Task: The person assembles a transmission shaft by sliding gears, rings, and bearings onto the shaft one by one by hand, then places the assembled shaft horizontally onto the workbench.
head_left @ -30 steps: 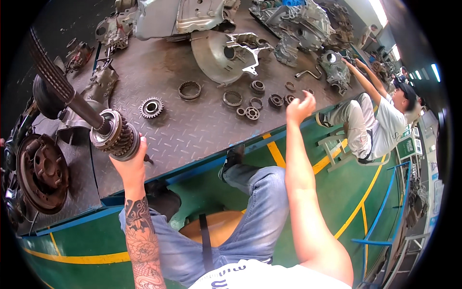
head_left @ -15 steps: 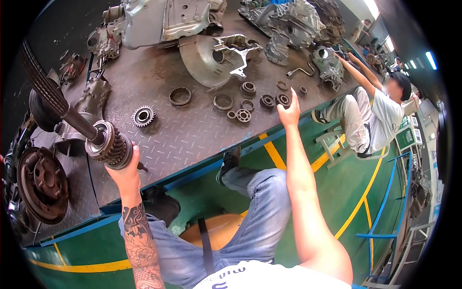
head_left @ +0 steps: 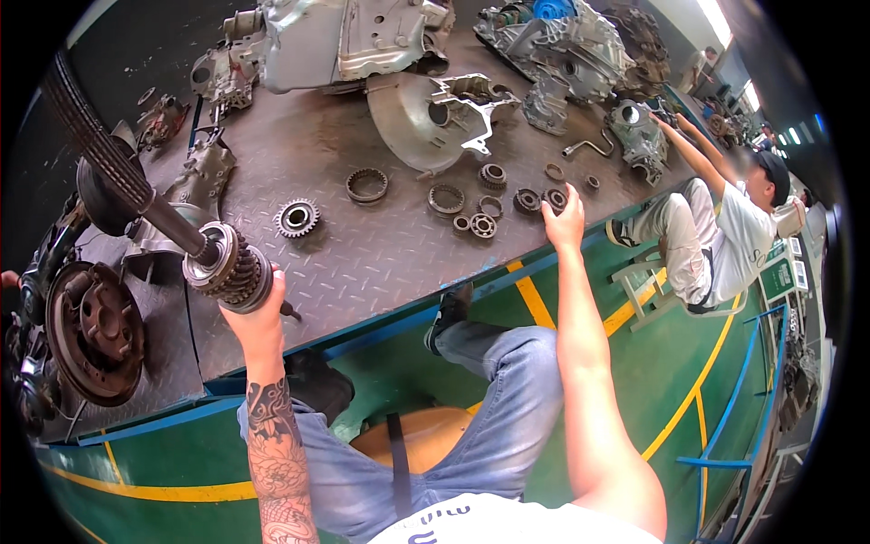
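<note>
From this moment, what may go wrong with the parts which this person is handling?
The gear shaft is held by the left hand alone, at its gear stack, with the long ribbed end projecting beyond; it might tip or slip.

The right hand is at a small dark gear close beside a similar one, so it could knock that neighbour.

Both lie near the workbench edge; a pushed one might roll off.
</note>
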Tool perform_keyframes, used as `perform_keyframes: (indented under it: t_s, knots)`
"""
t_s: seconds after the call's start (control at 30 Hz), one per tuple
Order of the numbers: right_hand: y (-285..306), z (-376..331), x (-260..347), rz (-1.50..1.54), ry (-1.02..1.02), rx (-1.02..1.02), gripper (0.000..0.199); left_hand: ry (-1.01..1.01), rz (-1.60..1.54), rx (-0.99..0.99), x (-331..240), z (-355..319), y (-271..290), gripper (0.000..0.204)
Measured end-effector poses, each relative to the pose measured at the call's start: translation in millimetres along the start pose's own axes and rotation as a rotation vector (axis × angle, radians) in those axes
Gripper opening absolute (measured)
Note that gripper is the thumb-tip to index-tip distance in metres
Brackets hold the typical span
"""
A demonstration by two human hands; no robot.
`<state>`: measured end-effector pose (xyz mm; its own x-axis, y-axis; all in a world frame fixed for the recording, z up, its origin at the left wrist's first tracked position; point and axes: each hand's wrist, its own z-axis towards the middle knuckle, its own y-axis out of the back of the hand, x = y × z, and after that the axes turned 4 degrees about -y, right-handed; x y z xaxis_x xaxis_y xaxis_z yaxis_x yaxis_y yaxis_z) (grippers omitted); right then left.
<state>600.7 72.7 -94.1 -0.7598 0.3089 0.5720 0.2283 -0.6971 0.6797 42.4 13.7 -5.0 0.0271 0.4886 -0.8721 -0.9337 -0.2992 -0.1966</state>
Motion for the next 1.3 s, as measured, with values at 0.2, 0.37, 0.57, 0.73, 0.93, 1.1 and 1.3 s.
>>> perform_keyframes:
  t_s: [0.2,0.37,0.57,0.73,0.93,1.1,1.3]
  knots:
    - [0.2,2.2,-3.9,0.099,0.02,-0.031,0.069,0.084,-0.036,0.033,-0.1,0.2,5.5,0.042]
    - [-1.3,-0.1,-0.2,0.14,-0.009,-0.047,0.064,0.087,-0.041,0.023,-5.5,-0.9,4.0,0.04]
    - [-5.5,-2.1,0.2,0.181,0.001,-0.061,0.065,0.046,0.017,0.024,-13.7,-1.7,2.1,0.036]
    - [-3.2,-1.4,0.9,0.142,0.026,-0.07,0.062,0.02,0.001,0.034,-11.2,-1.0,1.1,0.035]
    - [-3.1,-0.4,-3.4,0.142,0.003,-0.088,0.062,0.041,0.046,0.047,-10.2,-1.7,2.1,0.031]
    - [-9.1,3.0,-5.9,0.184,-0.037,-0.074,0.063,0.03,0.05,0.07,-11.2,-2.3,2.6,0.035]
    - [-11.1,6.8,-15.7,0.187,-0.033,-0.089,0.068,0.023,0.045,0.083,-15.7,-4.0,-1.5,0.032]
